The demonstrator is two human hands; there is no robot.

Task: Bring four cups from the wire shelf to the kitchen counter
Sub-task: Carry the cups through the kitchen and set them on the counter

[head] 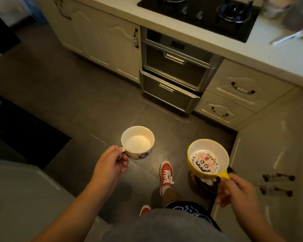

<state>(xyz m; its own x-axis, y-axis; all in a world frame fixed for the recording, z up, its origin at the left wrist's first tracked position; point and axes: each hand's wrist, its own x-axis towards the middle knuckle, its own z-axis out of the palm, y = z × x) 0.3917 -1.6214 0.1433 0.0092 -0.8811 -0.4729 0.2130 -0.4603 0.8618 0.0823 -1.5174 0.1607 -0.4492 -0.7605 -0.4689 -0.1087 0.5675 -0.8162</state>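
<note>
My left hand (110, 163) grips the handle of a white cup (137, 142) with dark patterns on its outside; the cup is upright and looks empty. My right hand (234, 191) holds the handle of a yellow cup (207, 158) with a cartoon face printed on its white inside. Both cups hang over the dark floor in front of me. The white kitchen counter (262, 55) runs along the top and right. The wire shelf is not in view.
A black gas hob (199, 13) sits in the counter. Below it is a steel built-in appliance (175, 74) whose lower drawer stands slightly out. Cream cabinets (101, 41) and drawers (241, 91) flank it. My red shoe (166, 175) steps over grey floor tiles.
</note>
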